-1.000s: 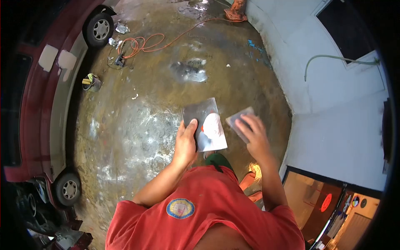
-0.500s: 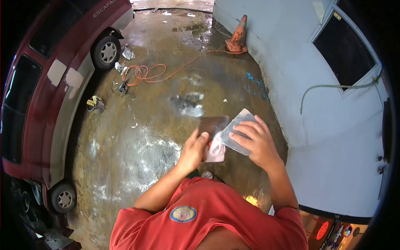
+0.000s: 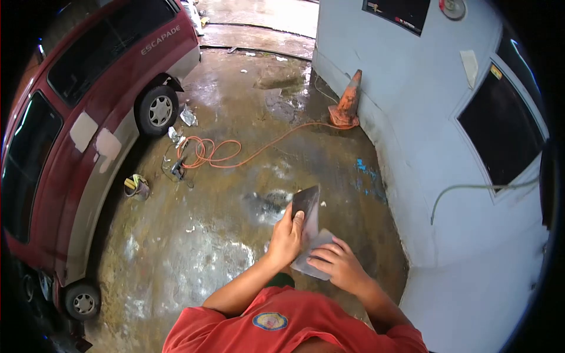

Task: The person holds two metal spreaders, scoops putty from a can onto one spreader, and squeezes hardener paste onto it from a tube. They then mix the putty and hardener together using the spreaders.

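My left hand [image 3: 286,240] grips a thin rectangular plate [image 3: 307,203], its thumb on the face and the plate tilted up. In my right hand [image 3: 338,263] is a translucent grey flat spreader [image 3: 313,267], held with the fingers laid across its face. The spreader's upper edge meets or overlaps the lower part of the plate; whether they touch is hard to tell. Of the pale pink paste seen on the plate before, only a faint pinkish area shows now.
A maroon van [image 3: 88,112] with pale filler patches [image 3: 84,130] stands on the left. Beside it are a small bucket [image 3: 138,189] and a coiled orange hose [image 3: 203,154]. An orange cone [image 3: 348,103] stands by the light blue wall [image 3: 412,147] on the right.
The view has tilted up toward the cone and the van's rear. My left hand has turned the plate steeper, and my right hand has brought the spreader from beside the plate to its lower end.
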Motion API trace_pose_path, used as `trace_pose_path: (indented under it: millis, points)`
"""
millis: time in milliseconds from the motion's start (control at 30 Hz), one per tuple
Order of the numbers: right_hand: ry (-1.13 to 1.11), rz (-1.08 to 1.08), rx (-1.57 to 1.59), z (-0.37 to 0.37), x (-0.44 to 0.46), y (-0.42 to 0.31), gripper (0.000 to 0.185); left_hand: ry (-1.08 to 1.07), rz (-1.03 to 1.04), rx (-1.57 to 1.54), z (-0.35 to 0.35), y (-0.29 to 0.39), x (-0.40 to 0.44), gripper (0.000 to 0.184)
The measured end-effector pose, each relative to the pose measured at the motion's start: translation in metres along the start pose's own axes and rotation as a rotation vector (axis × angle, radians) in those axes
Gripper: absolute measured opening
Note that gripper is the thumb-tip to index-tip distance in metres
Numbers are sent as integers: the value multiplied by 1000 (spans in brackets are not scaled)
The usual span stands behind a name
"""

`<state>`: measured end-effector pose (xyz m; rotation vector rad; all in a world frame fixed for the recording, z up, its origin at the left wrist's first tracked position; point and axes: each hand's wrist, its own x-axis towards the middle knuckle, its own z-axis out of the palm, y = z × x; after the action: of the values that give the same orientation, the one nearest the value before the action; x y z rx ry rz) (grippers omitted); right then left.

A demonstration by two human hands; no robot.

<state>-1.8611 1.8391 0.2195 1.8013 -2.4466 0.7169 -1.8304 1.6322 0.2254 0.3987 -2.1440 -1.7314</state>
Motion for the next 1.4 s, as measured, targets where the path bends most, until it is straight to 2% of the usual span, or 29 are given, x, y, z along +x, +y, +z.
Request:
trace_pose_path:
  millis: [67, 167, 200, 233, 267, 333, 400, 467, 533, 600, 700, 800, 833, 933, 967, 1067, 1100, 1133, 1200, 1333, 1400]
  points:
    - [3, 66, 42, -10, 32, 35, 45, 55, 44, -50, -6, 12, 50, 39]
    - [295, 64, 153, -55, 94, 62, 48, 79, 2, -236, -9, -7, 122, 34]
    - [331, 46, 213, -61, 112, 68, 52, 77, -26, -306, -11, -10, 139, 32]
    - [367, 23, 268, -67, 134, 74, 55, 89, -224, -638, -5, -9, 154, 26]
    - [404, -2, 322, -69, 153, 82, 58, 123, -304, -759, -3, -7, 169, 25]
    - [325, -2, 303, -61, 179, 103, 65, 193, -476, -997, -6, 12, 189, 23]
    - [294, 46, 262, -37, 202, 132, 66, 174, -478, -979, -16, -11, 214, 22]
    - [208, 146, 245, -16, 212, 171, 58, 154, -516, -930, -27, -18, 231, 22]
    - [73, 263, 208, -16, 221, 210, 50, 220, -543, -1025, -32, -15, 244, 29]
    - [92, 351, 185, -24, 229, 243, 40, 201, -511, -993, -44, -15, 258, 32]
    - [223, -4, -161, -78, 279, 213, 54, 185, -270, -864, -51, -9, 285, 30]
    - [86, -135, -124, -72, 296, 232, 47, 234, -231, -750, -57, -2, 302, 28]
    - [45, -152, -247, -88, 304, 247, 44, 247, -248, -815, -58, -4, 311, 29]
    - [130, -218, -203, -103, 334, 260, 45, 238, -287, -681, -50, -6, 332, 30]
    - [93, -266, -104, -95, 344, 259, 48, 236, -271, -608, -47, -8, 339, 31]
    - [-86, -269, -97, -121, 359, 310, 46, 227, -205, -377, -41, -12, 374, 33]
    - [15, -273, -186, -131, 367, 325, 43, 121, -265, -426, -36, 4, 382, 36]
    - [25, -276, -191, -132, 376, 336, 43, 37, -210, -475, -26, 2, 392, 40]
    - [50, -290, -209, -133, 396, 354, 41, 81, -116, -361, -4, 8, 412, 37]
    - [22, -445, 20, -119, 411, 397, 40, 211, -139, -182, 13, 14, 468, 41]
    - [-12, -503, 34, -122, 412, 409, 37, 288, -124, -124, 23, 20, 484, 40]
